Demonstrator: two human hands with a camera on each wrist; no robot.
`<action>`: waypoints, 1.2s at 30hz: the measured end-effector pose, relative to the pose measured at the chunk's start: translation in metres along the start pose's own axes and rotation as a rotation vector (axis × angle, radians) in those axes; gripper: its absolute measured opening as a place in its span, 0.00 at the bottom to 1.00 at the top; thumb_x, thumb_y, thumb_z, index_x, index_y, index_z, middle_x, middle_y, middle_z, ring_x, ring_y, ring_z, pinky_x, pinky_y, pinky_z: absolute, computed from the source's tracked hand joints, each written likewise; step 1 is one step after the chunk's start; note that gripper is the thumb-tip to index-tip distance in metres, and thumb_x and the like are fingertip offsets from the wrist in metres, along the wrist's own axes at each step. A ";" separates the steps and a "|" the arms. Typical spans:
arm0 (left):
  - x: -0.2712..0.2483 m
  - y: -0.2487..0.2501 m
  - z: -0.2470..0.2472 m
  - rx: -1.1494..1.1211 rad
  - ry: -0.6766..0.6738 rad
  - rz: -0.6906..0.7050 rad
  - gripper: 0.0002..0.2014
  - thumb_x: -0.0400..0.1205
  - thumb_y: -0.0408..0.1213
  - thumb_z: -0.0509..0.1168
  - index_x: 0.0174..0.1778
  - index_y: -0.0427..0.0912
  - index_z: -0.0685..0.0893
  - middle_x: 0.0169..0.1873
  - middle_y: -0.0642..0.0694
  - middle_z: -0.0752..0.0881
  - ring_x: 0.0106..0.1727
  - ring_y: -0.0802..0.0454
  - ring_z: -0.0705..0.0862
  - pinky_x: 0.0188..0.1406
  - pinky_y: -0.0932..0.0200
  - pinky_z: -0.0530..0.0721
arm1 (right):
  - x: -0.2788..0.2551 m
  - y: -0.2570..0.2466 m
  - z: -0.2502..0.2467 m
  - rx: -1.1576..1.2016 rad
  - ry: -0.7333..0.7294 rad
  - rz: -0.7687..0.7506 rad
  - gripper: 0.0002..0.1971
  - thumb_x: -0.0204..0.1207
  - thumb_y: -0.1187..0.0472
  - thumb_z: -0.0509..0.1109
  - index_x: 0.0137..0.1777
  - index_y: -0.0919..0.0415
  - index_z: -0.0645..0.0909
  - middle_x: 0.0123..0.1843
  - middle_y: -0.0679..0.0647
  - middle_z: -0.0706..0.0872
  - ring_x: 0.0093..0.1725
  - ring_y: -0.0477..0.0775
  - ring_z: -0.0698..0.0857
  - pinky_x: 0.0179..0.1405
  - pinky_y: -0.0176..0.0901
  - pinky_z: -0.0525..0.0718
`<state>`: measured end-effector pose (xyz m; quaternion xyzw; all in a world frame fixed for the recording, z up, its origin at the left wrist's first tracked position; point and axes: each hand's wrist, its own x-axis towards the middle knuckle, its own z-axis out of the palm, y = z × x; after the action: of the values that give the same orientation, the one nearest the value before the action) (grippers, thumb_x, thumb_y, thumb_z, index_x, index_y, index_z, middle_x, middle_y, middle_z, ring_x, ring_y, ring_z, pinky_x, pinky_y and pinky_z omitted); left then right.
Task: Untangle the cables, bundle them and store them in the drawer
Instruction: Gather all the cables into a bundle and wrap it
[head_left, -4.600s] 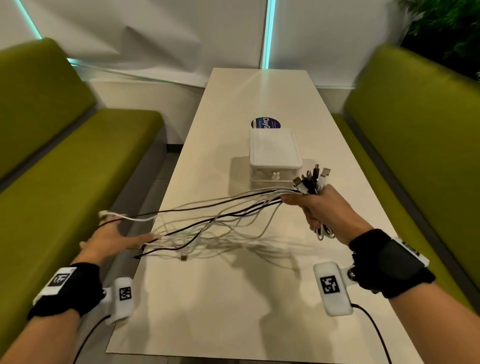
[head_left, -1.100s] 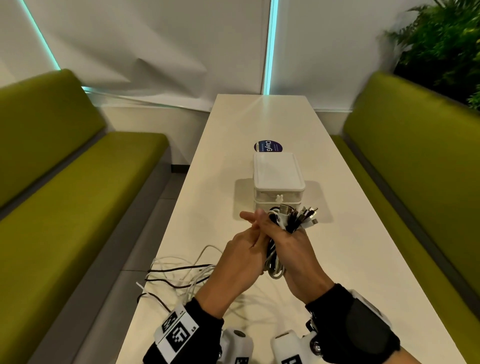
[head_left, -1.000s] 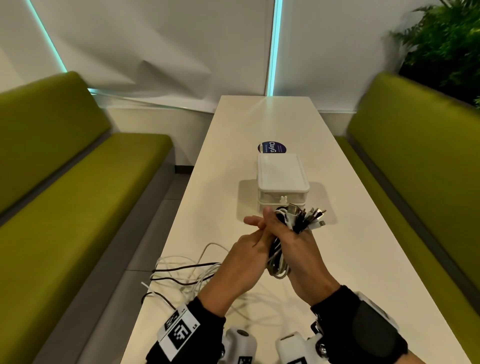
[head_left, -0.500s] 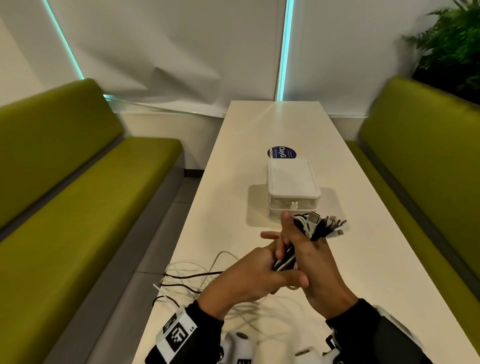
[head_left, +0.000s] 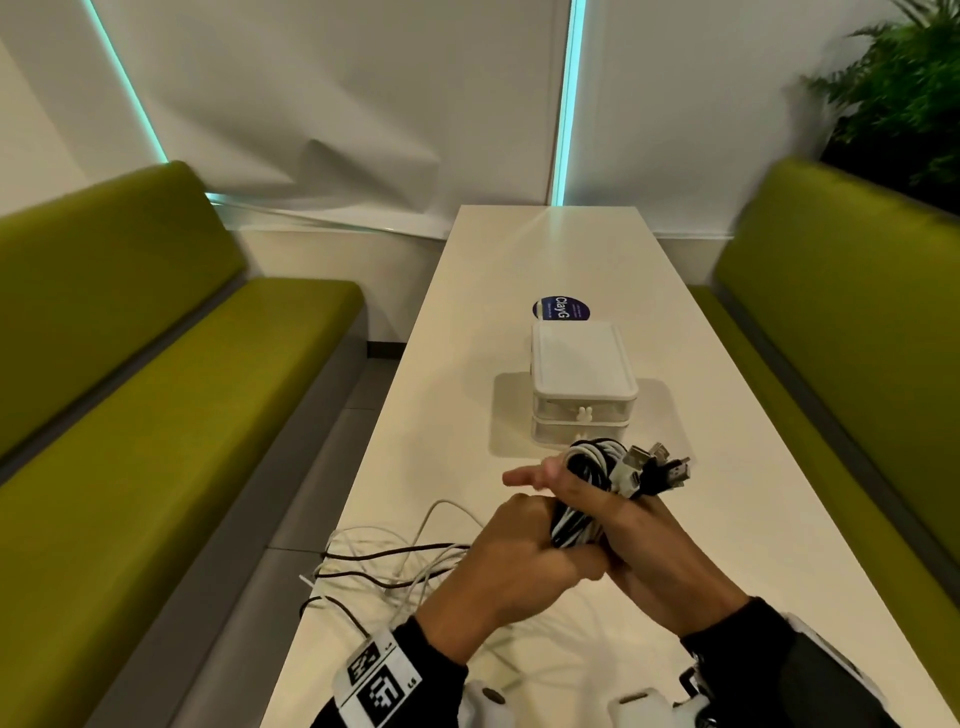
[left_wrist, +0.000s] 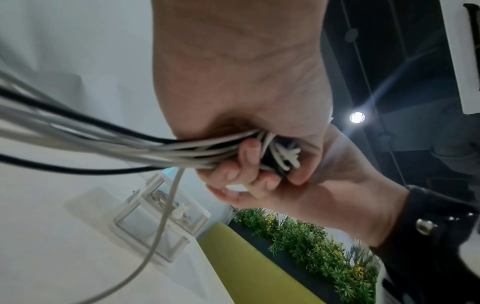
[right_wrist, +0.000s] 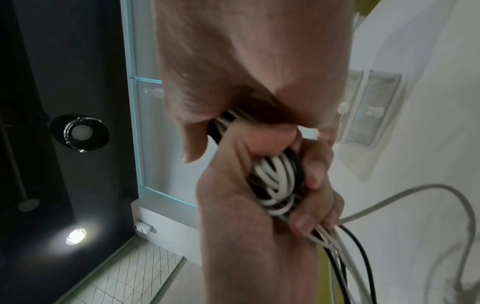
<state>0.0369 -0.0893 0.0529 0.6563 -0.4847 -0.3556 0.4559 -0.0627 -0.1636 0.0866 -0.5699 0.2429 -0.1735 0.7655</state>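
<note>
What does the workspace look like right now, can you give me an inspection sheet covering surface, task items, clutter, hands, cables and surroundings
Surface: long white table, with a round dark blue sticker behind the drawer unit.
Job's things: white two-drawer unit, both drawers closed; cable bundle wound in loops, held above the table.
Clutter: nothing seen.
Hands: right hand grips the cable bundle, connector ends sticking out on top; left hand grips the strands just below the loops.
Cables: loose tails, white and black, not yet wound, trailing across the table's near left edge.
Surroundings: green benches on both sides, white wall, plant at far right.
</note>
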 end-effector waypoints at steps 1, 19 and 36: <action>0.001 0.002 -0.001 -0.037 -0.005 0.014 0.04 0.63 0.37 0.66 0.32 0.47 0.81 0.24 0.51 0.78 0.29 0.53 0.76 0.30 0.51 0.73 | -0.001 -0.002 -0.001 0.057 -0.050 0.001 0.18 0.75 0.52 0.74 0.62 0.61 0.85 0.58 0.58 0.91 0.63 0.57 0.87 0.53 0.57 0.86; 0.006 0.005 -0.014 0.205 -0.077 -0.079 0.06 0.65 0.47 0.67 0.27 0.49 0.81 0.21 0.51 0.81 0.26 0.58 0.77 0.32 0.57 0.75 | 0.006 0.003 0.009 0.224 0.191 0.030 0.17 0.67 0.48 0.75 0.28 0.62 0.82 0.42 0.56 0.91 0.62 0.51 0.87 0.69 0.57 0.78; -0.003 -0.030 -0.044 0.396 -0.134 -0.072 0.19 0.66 0.61 0.75 0.32 0.49 0.82 0.23 0.49 0.77 0.27 0.55 0.71 0.32 0.53 0.70 | 0.012 0.006 0.006 0.453 0.100 -0.049 0.21 0.72 0.53 0.72 0.26 0.58 0.65 0.19 0.52 0.63 0.17 0.53 0.72 0.37 0.54 0.82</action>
<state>0.0847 -0.0716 0.0393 0.7247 -0.5507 -0.3126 0.2718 -0.0491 -0.1638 0.0806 -0.3801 0.2215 -0.2703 0.8563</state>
